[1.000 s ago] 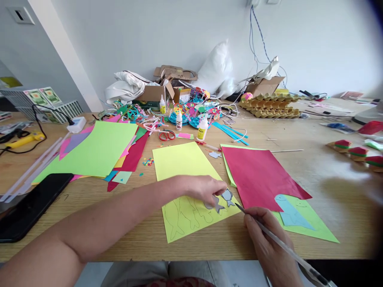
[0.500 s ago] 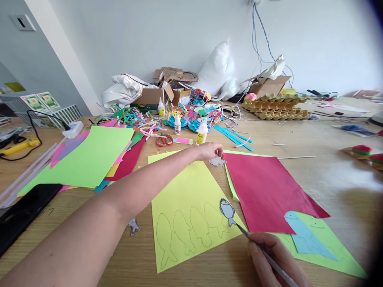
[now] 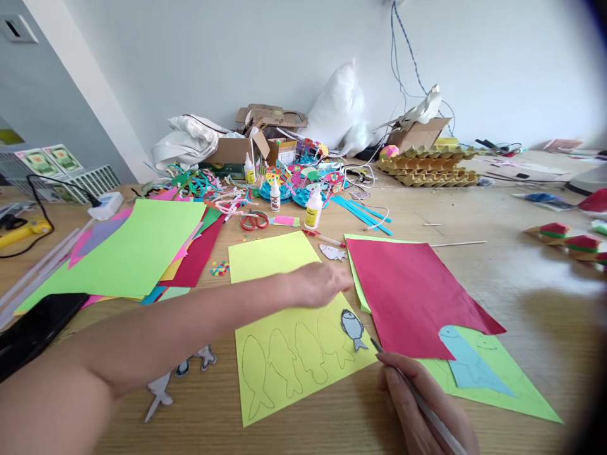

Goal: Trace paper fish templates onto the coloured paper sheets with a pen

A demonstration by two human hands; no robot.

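Four fish outlines [image 3: 283, 363] sit beside the grey cutout [image 3: 352, 325], right hand [image 3: 408, 395]'s pinching a pen [image 3: 430, 414], can't tell left hand [image 3: 320, 284]'s grip tbh.

Cannot read any wording or number. Too small to make out on the yellow label of the larger white plastic bottle [image 3: 313, 212], on the small white plastic bottle [image 3: 275, 197], and on the green-and-white printed cards [image 3: 40, 162] at far left.

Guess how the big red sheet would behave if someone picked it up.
The red sheet looks thin and broad, so it would probably flop. It seems mere paper, so likely light. Green paper beneath might slide along.
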